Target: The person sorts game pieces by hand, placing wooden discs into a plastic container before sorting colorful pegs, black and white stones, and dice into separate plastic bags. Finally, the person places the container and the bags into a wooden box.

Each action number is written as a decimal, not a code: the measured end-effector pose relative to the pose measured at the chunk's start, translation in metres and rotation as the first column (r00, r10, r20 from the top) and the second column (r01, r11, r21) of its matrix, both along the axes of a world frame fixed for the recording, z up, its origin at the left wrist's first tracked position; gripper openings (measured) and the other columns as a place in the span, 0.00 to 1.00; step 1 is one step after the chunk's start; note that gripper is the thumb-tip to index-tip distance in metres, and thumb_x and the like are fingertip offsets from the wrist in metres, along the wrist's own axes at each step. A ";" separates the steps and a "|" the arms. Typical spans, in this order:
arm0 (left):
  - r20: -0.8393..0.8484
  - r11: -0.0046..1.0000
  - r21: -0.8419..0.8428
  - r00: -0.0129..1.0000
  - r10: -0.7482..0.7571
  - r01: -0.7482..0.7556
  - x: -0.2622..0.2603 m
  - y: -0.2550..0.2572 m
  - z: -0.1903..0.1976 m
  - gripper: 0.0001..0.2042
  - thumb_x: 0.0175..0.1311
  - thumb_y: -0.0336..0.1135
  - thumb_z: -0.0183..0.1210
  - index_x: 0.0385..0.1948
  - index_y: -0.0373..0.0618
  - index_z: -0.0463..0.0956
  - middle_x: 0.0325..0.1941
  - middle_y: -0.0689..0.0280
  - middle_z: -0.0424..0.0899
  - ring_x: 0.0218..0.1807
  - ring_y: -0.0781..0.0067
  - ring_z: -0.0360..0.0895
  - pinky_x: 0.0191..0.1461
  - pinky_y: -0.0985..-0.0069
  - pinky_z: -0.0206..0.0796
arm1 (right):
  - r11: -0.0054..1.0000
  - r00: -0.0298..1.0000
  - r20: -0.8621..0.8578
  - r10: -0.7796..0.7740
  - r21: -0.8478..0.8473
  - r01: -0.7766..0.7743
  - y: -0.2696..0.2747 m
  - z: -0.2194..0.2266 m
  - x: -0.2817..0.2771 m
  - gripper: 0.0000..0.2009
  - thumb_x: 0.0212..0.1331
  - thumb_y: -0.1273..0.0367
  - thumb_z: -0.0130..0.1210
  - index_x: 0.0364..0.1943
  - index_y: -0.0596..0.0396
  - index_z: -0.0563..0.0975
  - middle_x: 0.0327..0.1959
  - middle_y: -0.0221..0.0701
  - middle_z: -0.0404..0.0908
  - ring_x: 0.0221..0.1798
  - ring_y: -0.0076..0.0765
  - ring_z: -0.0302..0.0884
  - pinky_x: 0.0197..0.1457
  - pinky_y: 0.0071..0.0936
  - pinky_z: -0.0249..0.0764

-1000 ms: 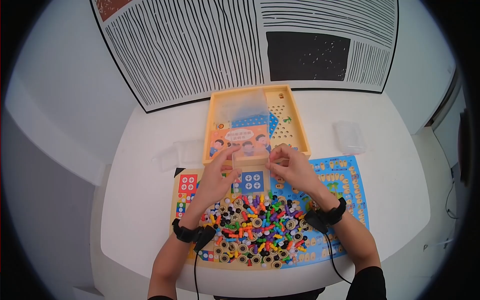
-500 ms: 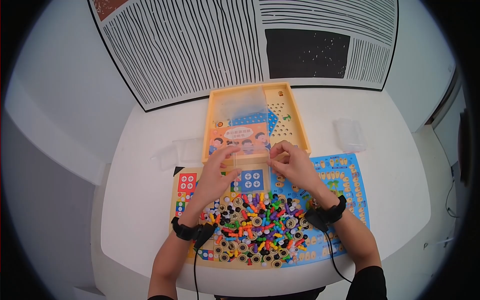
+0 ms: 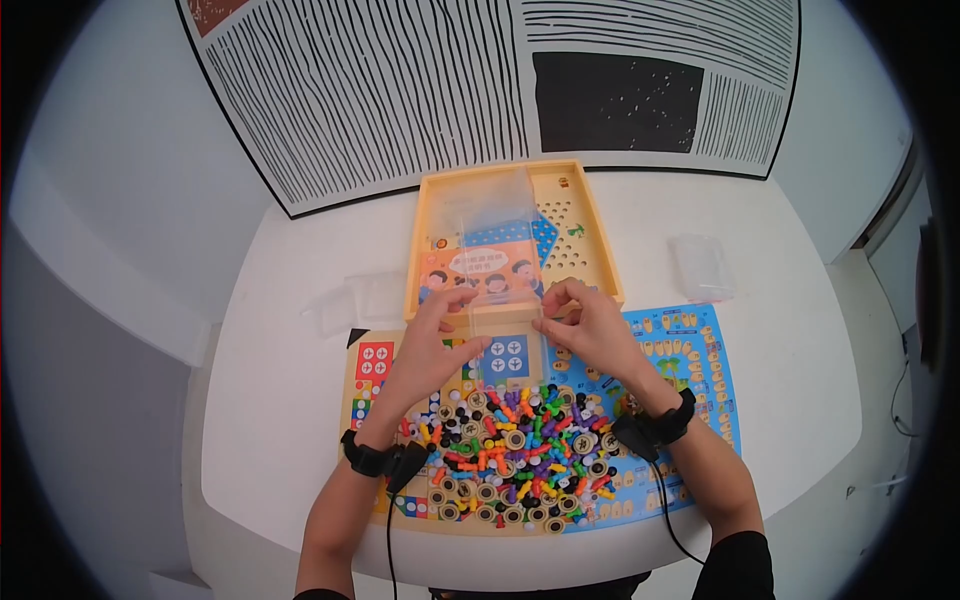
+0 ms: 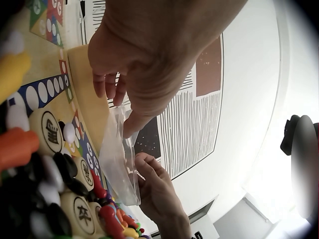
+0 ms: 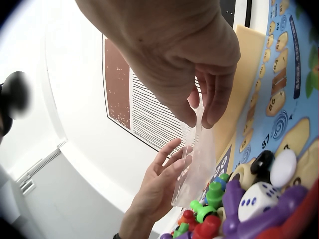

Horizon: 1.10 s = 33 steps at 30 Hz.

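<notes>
A clear plastic box with its lid raised stands in front of me, above the heap of small game pieces. My right hand pinches its right edge between thumb and fingertips, plainly seen in the right wrist view. On the opposite side my left hand has its thumb and fingers spread apart, the fingertips at the box's left edge. Through the clear plastic the printed game board and an orange booklet show.
Behind the box lies a shallow wooden tray holding the booklet and a blue dotted board. One clear container stands to the right, more clear plastic to the left. A blue board extends under the heap, which includes wooden discs and a die.
The box and both hands have shifted very slightly to the right. My left thumb has slid a little over the box's left side; the right hand keeps its pinch.
</notes>
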<state>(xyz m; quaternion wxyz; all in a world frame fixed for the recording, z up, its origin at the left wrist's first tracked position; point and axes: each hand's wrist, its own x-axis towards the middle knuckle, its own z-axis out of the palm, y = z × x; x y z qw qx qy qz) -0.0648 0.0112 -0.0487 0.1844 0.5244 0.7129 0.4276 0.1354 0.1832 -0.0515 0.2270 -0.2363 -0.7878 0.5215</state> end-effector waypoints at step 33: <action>-0.060 0.999 -0.023 0.998 -0.037 0.036 0.007 0.001 0.010 0.29 0.57 0.36 0.76 0.60 0.45 0.75 0.52 0.67 0.79 0.50 0.69 0.75 0.51 0.72 0.70 | 0.970 0.989 0.104 0.108 0.208 -0.128 -0.003 0.011 0.003 0.13 0.62 0.69 0.68 0.38 0.56 0.73 0.26 0.32 0.80 0.28 0.37 0.81 0.33 0.35 0.74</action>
